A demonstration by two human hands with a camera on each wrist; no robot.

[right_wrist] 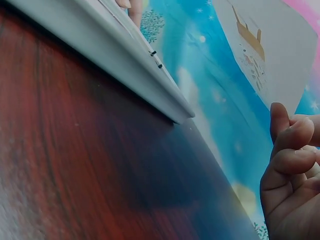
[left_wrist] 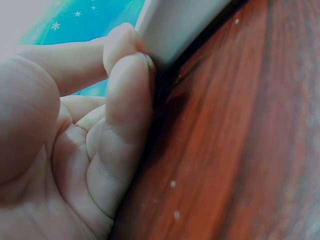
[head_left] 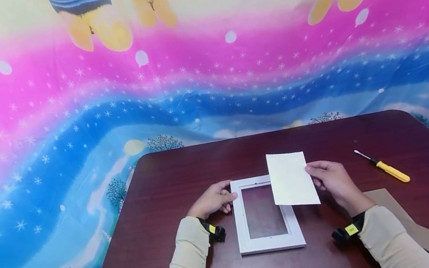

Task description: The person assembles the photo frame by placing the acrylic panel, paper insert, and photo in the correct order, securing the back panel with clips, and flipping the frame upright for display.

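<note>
A white picture frame (head_left: 242, 225) lies on the table, its opening showing the dark tabletop. My left hand (head_left: 212, 200) grips the frame's upper left side, thumb on top; in the left wrist view the fingertips (left_wrist: 129, 75) meet the frame's edge (left_wrist: 175, 30). With thumb and fingers, my right hand (head_left: 335, 184) pinches the right edge of a paper sheet (head_left: 291, 178). The sheet hangs above the frame's right side, its plain pale face toward the head camera. A printed brown and speckled design shows on the paper's other face (right_wrist: 270, 55) in the right wrist view.
A screwdriver (head_left: 393, 171) with a yellow handle lies at the right of the dark wooden table (head_left: 169, 266). Partly under the right forearm is a brown board (head_left: 421, 231). A patterned cloth (head_left: 203, 69) hangs behind the table.
</note>
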